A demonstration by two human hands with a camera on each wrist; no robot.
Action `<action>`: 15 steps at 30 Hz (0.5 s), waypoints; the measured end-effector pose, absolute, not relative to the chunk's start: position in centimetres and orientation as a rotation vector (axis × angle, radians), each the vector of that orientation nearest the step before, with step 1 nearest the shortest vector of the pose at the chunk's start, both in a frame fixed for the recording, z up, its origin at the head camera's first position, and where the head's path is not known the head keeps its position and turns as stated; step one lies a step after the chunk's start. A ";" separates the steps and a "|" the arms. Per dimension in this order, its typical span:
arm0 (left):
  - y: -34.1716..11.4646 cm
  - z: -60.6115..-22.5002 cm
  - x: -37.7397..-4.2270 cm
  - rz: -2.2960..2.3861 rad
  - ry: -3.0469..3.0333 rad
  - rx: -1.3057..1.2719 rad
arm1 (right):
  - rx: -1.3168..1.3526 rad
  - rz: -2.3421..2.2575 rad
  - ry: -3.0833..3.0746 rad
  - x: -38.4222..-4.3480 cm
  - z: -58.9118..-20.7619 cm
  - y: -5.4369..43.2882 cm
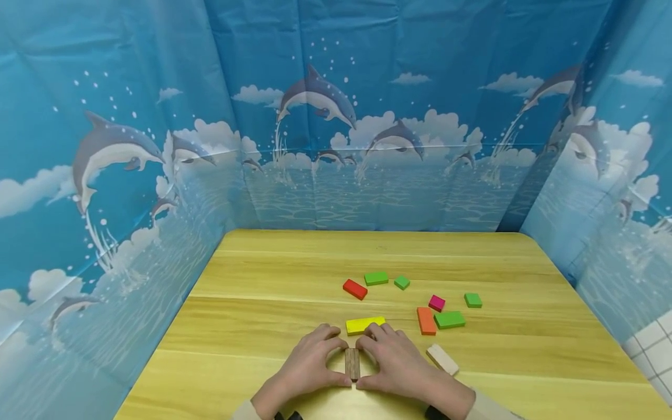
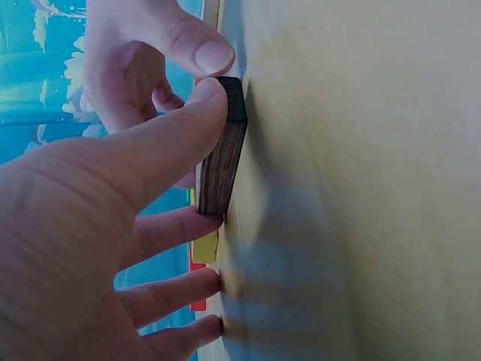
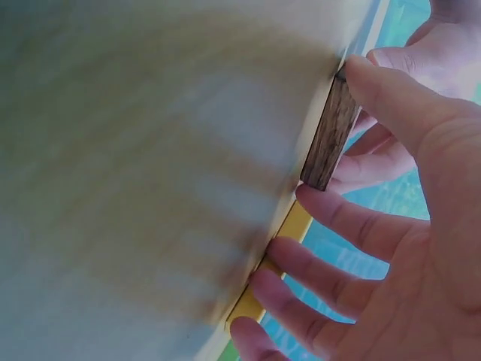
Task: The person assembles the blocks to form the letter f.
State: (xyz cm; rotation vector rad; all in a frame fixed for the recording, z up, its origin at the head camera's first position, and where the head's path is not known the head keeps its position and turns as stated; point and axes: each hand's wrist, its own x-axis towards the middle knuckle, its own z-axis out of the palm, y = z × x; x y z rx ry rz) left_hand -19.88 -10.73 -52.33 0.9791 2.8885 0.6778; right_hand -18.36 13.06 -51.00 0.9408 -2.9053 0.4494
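A dark brown wooden block (image 1: 352, 364) lies on the near part of the table, lengthwise away from me, between my two hands. My left hand (image 1: 315, 363) pinches it at its two ends, thumb at the near end and index finger at the far end. From the other side my right hand (image 1: 391, 363) pinches the same ends with thumb and index finger. Both wrist views show the block (image 2: 222, 162) (image 3: 331, 135) low at the tabletop. Just beyond the fingertips lies a yellow block (image 1: 362, 325), partly covered by the right hand.
Beyond the hands on the wooden table (image 1: 252, 280) lie a red block (image 1: 355, 289) and a green block (image 1: 375, 279). To the right are an orange block (image 1: 426, 321), a magenta block (image 1: 437, 302), more green blocks and a pale wooden block (image 1: 443, 359) near the right forearm. A dolphin-print curtain (image 1: 367, 192) surrounds the table.
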 end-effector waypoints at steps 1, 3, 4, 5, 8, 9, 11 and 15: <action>-10.8 -52.4 -19.9 0.681 2.889 0.977 | 0.937 0.456 -2.910 -18.4 -50.9 13.1; -10.9 -52.4 -19.8 0.674 2.893 0.980 | 0.927 0.487 -2.931 -18.4 -50.7 13.2; -10.9 -52.5 -19.8 0.667 2.893 0.987 | 0.917 0.505 -2.941 -18.3 -50.5 13.4; -10.9 -52.5 -19.7 0.669 2.890 0.990 | 0.909 0.527 -2.951 -18.3 -50.3 13.6; -10.8 -52.5 -19.5 0.681 2.892 0.983 | 0.890 0.636 -2.973 -18.7 -49.7 14.1; -10.8 -52.5 -19.4 0.703 2.893 0.968 | 0.883 0.673 -2.974 -18.9 -49.5 14.3; -10.7 -52.6 -19.4 0.742 2.908 0.931 | 0.863 0.735 -2.966 -19.4 -49.1 14.6; -10.3 -52.6 -19.7 0.835 2.935 0.835 | 0.792 0.763 -2.927 -20.6 -48.6 15.1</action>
